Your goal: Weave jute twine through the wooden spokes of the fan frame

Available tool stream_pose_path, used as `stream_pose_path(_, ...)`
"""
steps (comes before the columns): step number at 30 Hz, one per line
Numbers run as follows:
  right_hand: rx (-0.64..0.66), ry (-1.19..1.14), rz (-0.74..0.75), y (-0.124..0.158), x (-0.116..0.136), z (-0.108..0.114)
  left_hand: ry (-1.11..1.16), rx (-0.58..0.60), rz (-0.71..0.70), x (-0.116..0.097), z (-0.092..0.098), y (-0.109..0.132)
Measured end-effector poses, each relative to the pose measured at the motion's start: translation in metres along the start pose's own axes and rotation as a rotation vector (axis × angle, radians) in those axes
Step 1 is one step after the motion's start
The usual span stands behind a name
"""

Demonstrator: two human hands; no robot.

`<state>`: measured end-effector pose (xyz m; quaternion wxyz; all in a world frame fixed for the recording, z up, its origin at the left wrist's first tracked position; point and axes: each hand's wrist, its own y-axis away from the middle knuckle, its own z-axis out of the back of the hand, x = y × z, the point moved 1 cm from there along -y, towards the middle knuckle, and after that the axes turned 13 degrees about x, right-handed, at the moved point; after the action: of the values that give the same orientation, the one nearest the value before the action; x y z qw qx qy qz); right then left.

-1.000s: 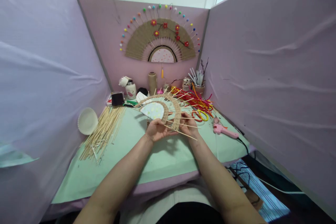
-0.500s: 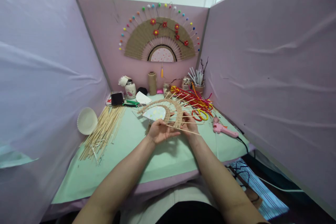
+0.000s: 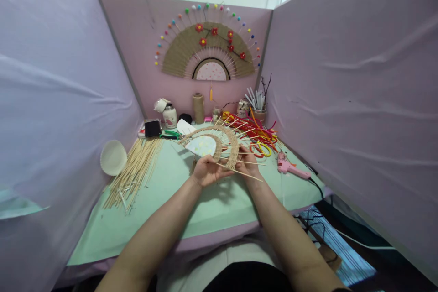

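Both hands hold a half-round woven fan point(image 3: 233, 146) above the table, tilted, its thin wooden sticks spreading outward through bands of brown twine. At its centre is a pale half-circle panel point(image 3: 202, 146) with faint yellow spots. My left hand point(image 3: 209, 172) grips the fan's near edge by the panel, thumb on top and fingers beneath. Round the woven band at the right, my right hand point(image 3: 247, 164) is closed, its fingers partly behind the sticks. One stick pokes out past the right wrist.
Loose wooden sticks point(image 3: 135, 169) lie at the left beside a white paper bowl point(image 3: 113, 158). A pink glue gun point(image 3: 292, 167) with a black cord rests at the right. Behind are colourful pipe cleaners point(image 3: 253, 130), a twine spool point(image 3: 198, 108) and jars. A finished fan point(image 3: 178, 50) hangs on the back panel.
The fan has tilted slightly, its right-hand sticks dipping a little lower. Both hands keep their hold in nearly the same place.
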<state>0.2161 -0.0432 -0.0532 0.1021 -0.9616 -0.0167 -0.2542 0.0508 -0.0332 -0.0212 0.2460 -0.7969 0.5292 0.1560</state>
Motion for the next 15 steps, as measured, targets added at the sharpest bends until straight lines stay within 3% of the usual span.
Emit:
stream_pose_path(9, -0.186, -0.173, 0.196, 0.01, 0.019, -0.003, -0.103, 0.04, 0.03, -0.016, 0.006, 0.005)
stream_pose_path(15, -0.121, -0.089, 0.153, 0.029, 0.025, -0.013, -0.143, 0.043, 0.034, -0.022, 0.009, 0.008)
